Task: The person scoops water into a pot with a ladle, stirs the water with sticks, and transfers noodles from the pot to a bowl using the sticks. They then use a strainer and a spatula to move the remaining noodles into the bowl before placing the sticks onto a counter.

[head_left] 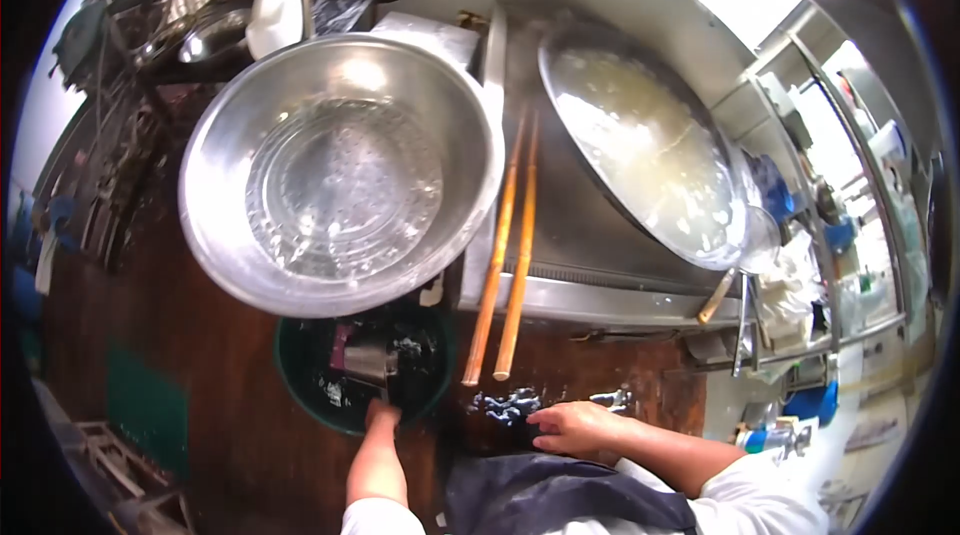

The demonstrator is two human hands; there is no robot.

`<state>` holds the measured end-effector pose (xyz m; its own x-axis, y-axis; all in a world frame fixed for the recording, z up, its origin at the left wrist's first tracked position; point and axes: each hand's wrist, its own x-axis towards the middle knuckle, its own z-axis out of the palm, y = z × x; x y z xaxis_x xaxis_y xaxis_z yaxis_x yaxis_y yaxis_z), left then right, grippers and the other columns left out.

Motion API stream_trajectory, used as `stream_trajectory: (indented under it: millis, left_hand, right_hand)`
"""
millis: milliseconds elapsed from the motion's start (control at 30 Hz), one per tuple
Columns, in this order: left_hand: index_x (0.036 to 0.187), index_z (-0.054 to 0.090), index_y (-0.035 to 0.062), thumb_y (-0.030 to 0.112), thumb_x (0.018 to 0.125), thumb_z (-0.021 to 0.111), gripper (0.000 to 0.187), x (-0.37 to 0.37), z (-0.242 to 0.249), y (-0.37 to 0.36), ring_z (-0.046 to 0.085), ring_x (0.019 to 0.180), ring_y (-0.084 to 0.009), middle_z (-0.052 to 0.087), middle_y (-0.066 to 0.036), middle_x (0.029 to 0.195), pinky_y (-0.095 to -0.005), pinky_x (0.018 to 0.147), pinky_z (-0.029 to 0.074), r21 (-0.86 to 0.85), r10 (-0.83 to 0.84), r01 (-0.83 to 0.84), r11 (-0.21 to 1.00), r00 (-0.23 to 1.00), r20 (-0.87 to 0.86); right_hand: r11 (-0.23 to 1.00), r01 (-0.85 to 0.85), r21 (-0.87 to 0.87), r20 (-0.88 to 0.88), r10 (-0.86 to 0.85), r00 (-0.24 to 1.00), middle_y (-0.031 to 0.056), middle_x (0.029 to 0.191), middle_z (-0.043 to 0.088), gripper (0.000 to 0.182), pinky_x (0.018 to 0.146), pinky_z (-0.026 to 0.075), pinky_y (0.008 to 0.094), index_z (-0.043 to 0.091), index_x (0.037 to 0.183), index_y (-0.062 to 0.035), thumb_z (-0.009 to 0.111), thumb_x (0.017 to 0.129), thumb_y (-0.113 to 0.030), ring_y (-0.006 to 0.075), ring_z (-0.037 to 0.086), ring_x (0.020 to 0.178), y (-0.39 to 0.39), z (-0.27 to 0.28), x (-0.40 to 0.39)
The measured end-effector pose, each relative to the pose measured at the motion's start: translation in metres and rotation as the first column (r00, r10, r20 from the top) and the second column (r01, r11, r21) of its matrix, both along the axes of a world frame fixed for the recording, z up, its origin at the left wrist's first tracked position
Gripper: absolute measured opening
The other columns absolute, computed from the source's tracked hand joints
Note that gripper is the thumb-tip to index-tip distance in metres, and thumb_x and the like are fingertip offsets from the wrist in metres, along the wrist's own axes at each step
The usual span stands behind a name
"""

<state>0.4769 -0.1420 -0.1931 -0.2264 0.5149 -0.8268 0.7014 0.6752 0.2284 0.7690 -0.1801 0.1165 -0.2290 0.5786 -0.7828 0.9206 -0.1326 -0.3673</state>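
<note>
My left hand reaches down over a dark green bucket on the floor, fingers closed around the handle of a metal dipper. The dipper is inside the bucket, with something pinkish beside it. My right hand is held in front of my apron, fingers loosely stretched out, with nothing in it. Above the bucket stands a wide steel basin with clear liquid in its bottom. Two long wooden chopsticks stick out over the counter's front edge, beside the basin.
To the right, a large wok holds cloudy, pale liquid on the steel counter. Wooden-handled utensils rest by its right rim. Metal shelves with containers stand at the right. The brown floor has wet, shiny patches.
</note>
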Motion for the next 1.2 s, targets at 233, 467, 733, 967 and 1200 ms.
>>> stream_trajectory:
  millis: [233, 467, 733, 967, 1200]
  left_hand:
    - [0.081, 0.054, 0.0022, 0.008, 0.077, 0.060, 0.010, -0.009, -0.012, -0.049, 0.053, 0.043, -0.0213, 0.053, -0.009, 0.056, -0.0340, 0.038, 0.046, -0.345, 0.549, -0.456, 0.820, 0.457, 0.700]
    - [0.101, 0.046, 0.0084, 0.000, 0.079, 0.060, 0.028, -0.064, 0.146, -0.121, 0.051, 0.044, -0.0177, 0.051, -0.007, 0.063, -0.0340, 0.040, 0.047, -0.310, 0.491, -0.539, 0.783, 0.229, 0.840]
    - [0.109, 0.050, 0.0101, 0.009, 0.083, 0.064, 0.030, 0.007, 0.331, -0.093, 0.054, 0.047, -0.0152, 0.055, -0.004, 0.066, -0.0253, 0.042, 0.047, 0.021, 0.198, -0.543, 0.840, 0.342, 0.918]
    - [0.098, 0.048, 0.0013, 0.006, 0.077, 0.065, 0.028, 0.105, 0.364, 0.003, 0.052, 0.046, -0.0111, 0.052, -0.004, 0.065, -0.0248, 0.042, 0.045, 0.422, -0.071, -0.332, 0.844, 0.711, 0.699]
    - [0.101, 0.049, 0.0058, 0.009, 0.080, 0.061, 0.025, 0.161, 0.360, 0.061, 0.052, 0.050, -0.0141, 0.051, -0.004, 0.069, -0.0303, 0.045, 0.046, -0.041, 0.129, -0.339, 0.940, 0.240, 0.962]
  right_hand:
    - [0.965, 0.260, 0.041, -0.227, -0.244, 0.943, 0.0103, 0.098, 0.069, 0.043, 0.083, 0.051, 0.0354, 0.059, 0.121, -0.0115, 0.063, 0.086, -0.036, 0.0266, 0.065, 0.094, 0.014, 0.013, 0.020]
    - [0.740, 0.668, 0.075, -0.585, -0.510, 0.631, 0.0010, 0.075, 0.065, 0.022, 0.065, 0.048, 0.0267, 0.066, 0.085, -0.0062, 0.064, 0.087, -0.028, 0.0081, 0.060, 0.072, 0.091, 0.010, 0.055]
    - [0.248, 0.509, -0.824, -0.471, -0.799, -0.373, -0.0014, 0.077, 0.064, 0.017, 0.061, 0.050, 0.0287, 0.060, 0.087, -0.0162, 0.055, 0.091, -0.032, 0.0143, 0.064, 0.072, 0.197, -0.054, 0.056]
    - [0.061, 0.447, -0.893, -0.321, -0.783, -0.533, 0.0029, 0.067, 0.058, 0.018, 0.054, 0.048, 0.0319, 0.061, 0.086, -0.0124, 0.050, 0.091, -0.026, 0.0192, 0.057, 0.058, 0.244, -0.109, 0.049]
    - [0.224, 0.956, -0.192, -0.679, -0.733, 0.035, 0.0008, 0.068, 0.059, 0.014, 0.043, 0.042, 0.0305, 0.064, 0.081, -0.0164, 0.064, 0.084, -0.030, 0.0111, 0.054, 0.055, 0.202, -0.040, 0.101]
